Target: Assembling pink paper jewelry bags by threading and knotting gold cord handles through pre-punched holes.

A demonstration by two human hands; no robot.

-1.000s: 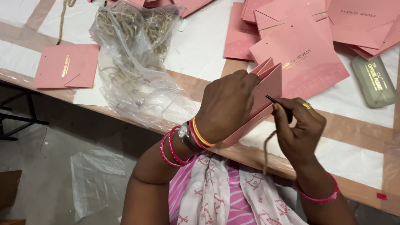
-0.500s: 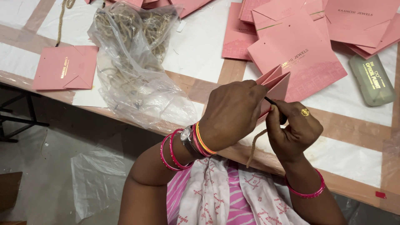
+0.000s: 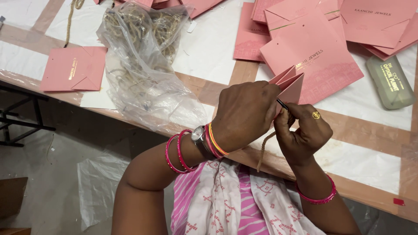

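Taped table [image 3: 204, 48] holds cord bag [image 3: 143, 69], pink bags [image 3: 318, 56]; hands together: left hand [image 3: 244, 115] grips folded bag [image 3: 289, 85], right hand [image 3: 302, 130] pinches cord [image 3: 263, 150].

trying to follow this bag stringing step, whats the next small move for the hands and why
Probably push the black cord tip through the folded pink paper bag. The right hand pinches the tip against the bag's side, the left hand grips the bag, and the rest of the tan cord hangs slack below.
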